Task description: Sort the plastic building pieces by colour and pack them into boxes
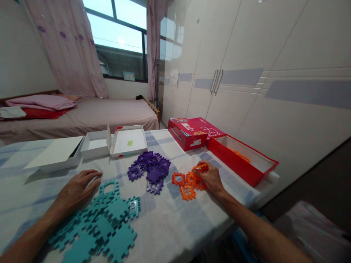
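Between the fingers of my right hand [210,179] is an orange interlocking tile, held just above a small group of orange tiles [188,192] on the table. My left hand [82,188] rests on the cloth with its fingers stretched out, beside a large heap of teal interlocking tiles [117,209]. A pile of purple tiles [155,174] lies between the two hands, farther back. Some tiles are solid squares, others have window-like openings, and all have notched edges. My right palm hides part of the orange group.
An open red box [233,160] with orange tiles inside stands at the right edge, near a closed red box [185,135]. White open boxes [95,146] and a shallow white lid [130,140] stand at the back left. A checked cloth [175,223] covers the table.
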The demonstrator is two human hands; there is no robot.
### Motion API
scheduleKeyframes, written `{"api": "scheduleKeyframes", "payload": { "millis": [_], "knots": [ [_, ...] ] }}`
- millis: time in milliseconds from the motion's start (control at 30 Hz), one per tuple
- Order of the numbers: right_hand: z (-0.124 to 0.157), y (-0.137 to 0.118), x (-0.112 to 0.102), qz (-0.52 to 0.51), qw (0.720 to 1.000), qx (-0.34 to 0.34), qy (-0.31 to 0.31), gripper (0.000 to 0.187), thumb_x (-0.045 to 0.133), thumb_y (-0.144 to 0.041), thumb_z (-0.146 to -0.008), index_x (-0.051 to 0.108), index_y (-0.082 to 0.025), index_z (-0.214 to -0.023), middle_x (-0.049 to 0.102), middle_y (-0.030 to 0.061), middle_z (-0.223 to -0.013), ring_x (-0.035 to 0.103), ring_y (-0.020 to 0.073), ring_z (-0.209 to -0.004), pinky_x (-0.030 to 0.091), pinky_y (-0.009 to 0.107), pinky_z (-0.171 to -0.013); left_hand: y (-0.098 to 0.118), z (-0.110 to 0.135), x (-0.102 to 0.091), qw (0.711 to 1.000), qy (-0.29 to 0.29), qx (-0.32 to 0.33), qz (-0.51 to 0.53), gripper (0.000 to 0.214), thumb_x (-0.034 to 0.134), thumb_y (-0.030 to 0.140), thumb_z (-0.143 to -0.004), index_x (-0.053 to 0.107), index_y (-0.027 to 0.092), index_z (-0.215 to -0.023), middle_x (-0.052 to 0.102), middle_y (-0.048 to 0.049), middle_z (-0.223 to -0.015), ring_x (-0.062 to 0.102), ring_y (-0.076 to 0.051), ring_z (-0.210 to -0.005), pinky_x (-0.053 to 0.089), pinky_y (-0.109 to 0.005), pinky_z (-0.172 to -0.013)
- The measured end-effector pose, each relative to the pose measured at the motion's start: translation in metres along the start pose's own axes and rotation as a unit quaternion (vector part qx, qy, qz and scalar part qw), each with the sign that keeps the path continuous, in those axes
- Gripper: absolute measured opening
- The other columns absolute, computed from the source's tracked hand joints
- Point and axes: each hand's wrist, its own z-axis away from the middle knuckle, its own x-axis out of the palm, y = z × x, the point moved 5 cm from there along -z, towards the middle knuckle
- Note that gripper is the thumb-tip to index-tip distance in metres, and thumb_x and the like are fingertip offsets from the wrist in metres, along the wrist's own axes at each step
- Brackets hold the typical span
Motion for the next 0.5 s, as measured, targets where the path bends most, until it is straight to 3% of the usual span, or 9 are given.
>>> {"api": "scheduleKeyframes", "payload": {
  "millis": [100, 200, 300, 367, 433, 500],
  "knots": [
    [-0.011, 0.002, -0.015, -0.081, 0.994, 0.05, 0.05, 0.039, 0.075, -0.05, -0.06, 0.058, -0.018, -0.076, 0.06, -0.001, -0.066, 0.054, 0.0134, -0.056, 0.046, 0.026, -0.051, -0.003, -0.001, 0.003, 1.0, 0.005, 0.007, -0.007, 0.059, 0.033, 0.054, -0.08, 0.071, 0.014, -0.102, 0.065, -0.0142, -0.111, 0.062, -0.027, -0.102, 0.046, -0.039, -0.096],
    [-0.037, -0.006, -0.05, -0.074, 0.989, 0.063, 0.107, 0.049, 0.076, -0.056, -0.055, 0.06, -0.018, -0.081, 0.06, -0.0011, -0.063, 0.049, 0.0112, -0.046, 0.04, 0.024, -0.041, -0.006, -0.001, 0.006, 1.0, 0.005, 0.011, -0.007, 0.059, 0.033, 0.054, -0.08, 0.071, 0.014, -0.102, 0.065, -0.0148, -0.111, 0.062, -0.028, -0.103, 0.046, -0.04, -0.097],
    [-0.074, -0.019, -0.108, 0.008, 0.979, 0.01, 0.201, 0.052, 0.075, -0.057, -0.054, 0.063, -0.016, -0.084, 0.064, 0.0026, -0.069, 0.053, 0.0126, -0.052, 0.043, 0.025, -0.046, -0.007, -0.001, 0.006, 1.0, 0.006, 0.014, -0.008, 0.059, 0.033, 0.054, -0.08, 0.071, 0.014, -0.102, 0.064, -0.0151, -0.111, 0.061, -0.028, -0.103, 0.045, -0.041, -0.097],
    [-0.098, -0.017, -0.148, 0.077, 0.961, 0.014, 0.265, 0.054, 0.072, -0.06, -0.056, 0.064, -0.016, -0.086, 0.065, 0.0046, -0.073, 0.055, 0.0139, -0.054, 0.046, 0.027, -0.049, -0.007, -0.001, 0.005, 1.0, 0.005, 0.017, -0.006, 0.059, 0.033, 0.054, -0.081, 0.07, 0.014, -0.103, 0.064, -0.0148, -0.111, 0.061, -0.028, -0.103, 0.045, -0.041, -0.097],
    [-0.119, -0.005, -0.176, 0.176, 0.95, 0.061, 0.25, 0.055, 0.068, -0.062, -0.061, 0.065, -0.015, -0.091, 0.066, 0.0071, -0.079, 0.059, 0.0174, -0.061, 0.049, 0.033, -0.057, -0.005, 0.0, 0.004, 1.0, 0.004, 0.014, -0.003, 0.058, 0.034, 0.054, -0.08, 0.07, 0.014, -0.103, 0.064, -0.0148, -0.111, 0.061, -0.027, -0.102, 0.045, -0.042, -0.097],
    [-0.129, 0.007, -0.19, 0.292, 0.925, 0.1, 0.221, 0.06, 0.066, -0.062, -0.063, 0.065, -0.014, -0.1, 0.066, 0.0144, -0.096, 0.063, 0.0265, -0.082, 0.05, 0.043, -0.071, -0.002, 0.0, 0.002, 1.0, 0.001, 0.006, 0.001, 0.059, 0.034, 0.053, -0.079, 0.07, 0.013, -0.102, 0.064, -0.0152, -0.111, 0.06, -0.027, -0.103, 0.045, -0.042, -0.097]
  ]
}}
